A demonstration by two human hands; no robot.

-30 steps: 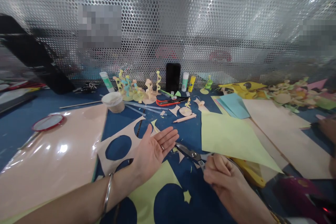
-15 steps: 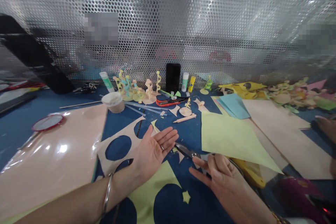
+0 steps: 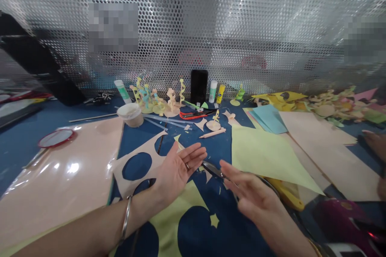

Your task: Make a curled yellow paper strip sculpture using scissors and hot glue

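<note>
My left hand (image 3: 177, 170) is palm up with its fingers stretched out and nothing in it, above cut paper. To its left lies a pale pink sheet (image 3: 119, 165) with round holes. My right hand (image 3: 244, 186) is slightly blurred, fingers apart, over a pair of scissors (image 3: 212, 168) whose blades point toward my left fingertips; the handles are mostly hidden beneath the hand. A yellow-green sheet with curved cut-outs (image 3: 169, 225) lies below my left hand, and a small star (image 3: 214, 221) rests beside it.
Behind are a white tub (image 3: 130, 114), a phone (image 3: 199, 86), glue sticks (image 3: 212, 91), a red cutter (image 3: 193, 115) and paper spirals (image 3: 171, 98). Coloured sheets (image 3: 265, 152) and a yellow-handled tool (image 3: 286, 196) lie right. Another person's hand (image 3: 375, 144) shows at the right edge.
My right hand's fingers have lifted and straightened; earlier they were more curled over the scissors. My left hand remains palm up in nearly the same place.
</note>
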